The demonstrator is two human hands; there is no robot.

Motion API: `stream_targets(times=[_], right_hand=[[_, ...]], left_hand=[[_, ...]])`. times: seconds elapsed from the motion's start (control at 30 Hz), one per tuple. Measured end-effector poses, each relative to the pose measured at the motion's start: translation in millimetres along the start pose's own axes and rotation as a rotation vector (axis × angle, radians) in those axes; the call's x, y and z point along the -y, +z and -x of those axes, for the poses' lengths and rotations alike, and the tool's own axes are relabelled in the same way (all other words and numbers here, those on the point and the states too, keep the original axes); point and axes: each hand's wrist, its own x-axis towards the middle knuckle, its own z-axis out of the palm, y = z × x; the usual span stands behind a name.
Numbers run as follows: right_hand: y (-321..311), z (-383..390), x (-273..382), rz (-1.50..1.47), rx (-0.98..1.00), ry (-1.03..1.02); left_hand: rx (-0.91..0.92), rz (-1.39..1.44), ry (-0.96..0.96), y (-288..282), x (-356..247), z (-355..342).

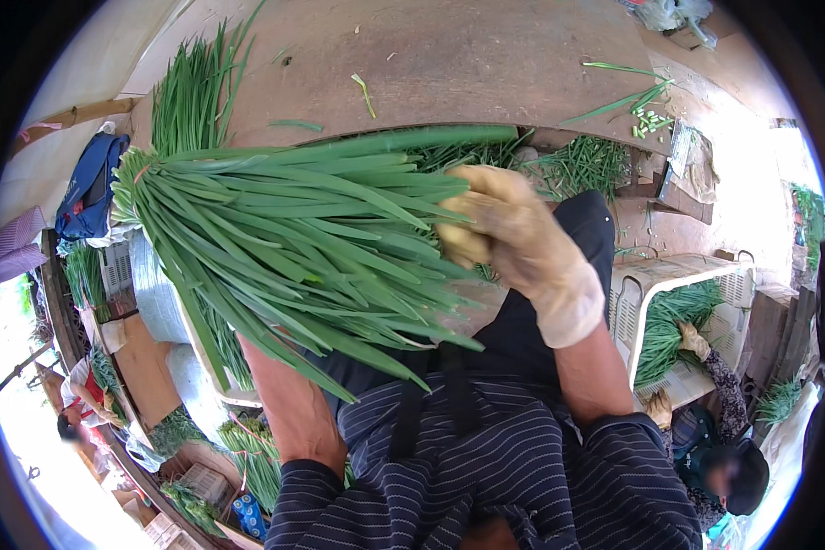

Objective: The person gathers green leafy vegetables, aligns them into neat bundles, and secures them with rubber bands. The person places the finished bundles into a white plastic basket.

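Note:
A large bunch of garlic chives [275, 229] spreads across in front of me, its pale cut ends at the left with a reddish band round them. The loose green tips fan out to the right. My right hand [513, 229], in a yellowish work glove, is at those tips; its fingers are curled in, closed on leaf ends, and slightly blurred. My left forearm runs up under the bunch, and the leaves hide that hand and its fingers. Behind it, another stand of chives [192, 96] lies on the brown wooden table [467, 73].
Loose chive scraps [577, 165] lie below the table edge. At the right, a co-worker's gloved hand [695, 340] reaches into a pale plastic crate [628, 316] of chives. A blue bag [92, 183] hangs at the left. Further chive bunches [252, 458] stand at lower left; another person [82, 399] is beyond.

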Motion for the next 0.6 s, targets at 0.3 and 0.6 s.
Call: stream_targets(times=[0.3, 0.6], right_hand=[[28.5, 35.0, 48.1, 1.084, 0.186, -0.098], [51.0, 19.1, 8.0, 1.276, 0.196, -0.186]], left_hand=[[0.0, 0.002, -0.044, -1.5, 2.6, 11.1], [0.015, 0.017, -0.081, -3.1, 11.1, 10.2]])
